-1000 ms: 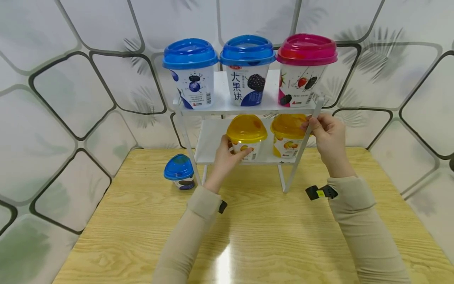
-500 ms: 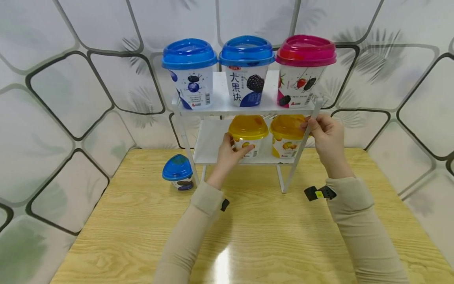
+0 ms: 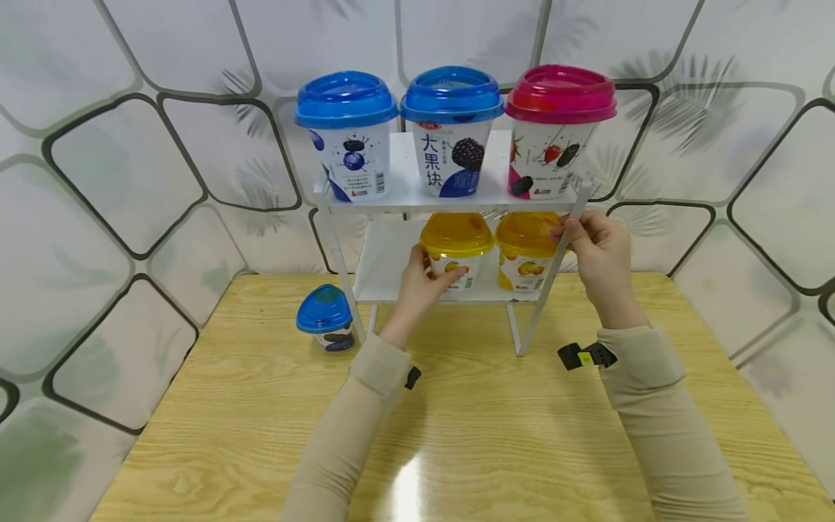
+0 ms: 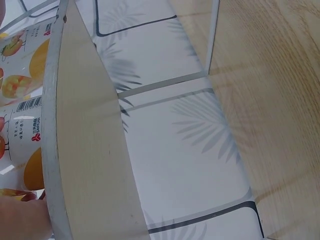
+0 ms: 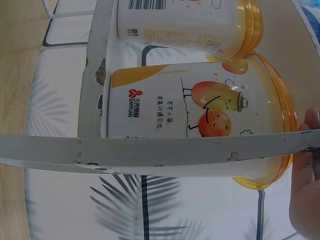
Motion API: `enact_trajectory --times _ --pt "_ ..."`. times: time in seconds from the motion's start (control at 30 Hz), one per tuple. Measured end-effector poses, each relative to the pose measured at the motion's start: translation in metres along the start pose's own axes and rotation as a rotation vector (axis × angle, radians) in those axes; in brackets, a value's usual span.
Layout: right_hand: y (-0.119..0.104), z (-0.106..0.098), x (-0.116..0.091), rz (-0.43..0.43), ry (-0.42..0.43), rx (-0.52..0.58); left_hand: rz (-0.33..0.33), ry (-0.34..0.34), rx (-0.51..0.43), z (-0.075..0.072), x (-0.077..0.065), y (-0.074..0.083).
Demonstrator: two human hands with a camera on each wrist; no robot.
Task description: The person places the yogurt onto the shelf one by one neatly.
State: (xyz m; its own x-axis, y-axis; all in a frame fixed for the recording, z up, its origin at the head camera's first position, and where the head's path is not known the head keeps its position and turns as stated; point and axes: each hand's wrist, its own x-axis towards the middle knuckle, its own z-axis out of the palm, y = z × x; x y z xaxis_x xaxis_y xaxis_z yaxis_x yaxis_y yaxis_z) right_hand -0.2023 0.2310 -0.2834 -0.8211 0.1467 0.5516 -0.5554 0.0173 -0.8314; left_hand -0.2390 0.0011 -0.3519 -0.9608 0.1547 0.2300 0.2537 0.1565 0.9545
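On the lower shelf of a white two-tier rack [image 3: 385,262], two yogurt cups with clear yellow lids stand side by side. My left hand [image 3: 420,288] holds the left yellow-lidded cup [image 3: 458,243], thumb across its front; the far fingers are hidden. My right hand [image 3: 603,254] grips the rack's right front leg [image 3: 551,279], its fingertips close to the lid of the right yellow-lidded cup [image 3: 525,254]. That cup [image 5: 175,100] shows behind the chipped leg in the right wrist view. The left wrist view catches both cups' printed sides and part of my left hand [image 4: 22,217].
Along the top shelf stand two blue-lidded cups, one left [image 3: 352,145] and one middle [image 3: 454,138], and a pink-lidded cup [image 3: 554,138] at right. Another blue-lidded cup [image 3: 326,317] stands on the wooden table [image 3: 261,435], left of the rack. A patterned wall panel [image 3: 163,43] rises behind.
Over the second, my left hand and the left yellow-lidded cup shift slightly right, closer to the right one. My right hand stays at the rack's leg.
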Motion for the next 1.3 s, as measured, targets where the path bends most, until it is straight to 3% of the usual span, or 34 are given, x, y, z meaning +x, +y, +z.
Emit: enact_trajectory --times 0.67,1.03,1.3 --pt "0.0 0.001 -0.001 -0.004 0.001 0.012 0.03 -0.001 0.016 -0.008 -0.011 0.002" --pt "0.0 0.001 -0.001 -0.016 0.005 0.011 0.024 0.016 0.013 -0.021 -0.028 -0.001" --pt "0.001 0.001 -0.001 -0.023 0.008 0.013 0.056 0.016 0.02 -0.031 -0.042 -0.004"
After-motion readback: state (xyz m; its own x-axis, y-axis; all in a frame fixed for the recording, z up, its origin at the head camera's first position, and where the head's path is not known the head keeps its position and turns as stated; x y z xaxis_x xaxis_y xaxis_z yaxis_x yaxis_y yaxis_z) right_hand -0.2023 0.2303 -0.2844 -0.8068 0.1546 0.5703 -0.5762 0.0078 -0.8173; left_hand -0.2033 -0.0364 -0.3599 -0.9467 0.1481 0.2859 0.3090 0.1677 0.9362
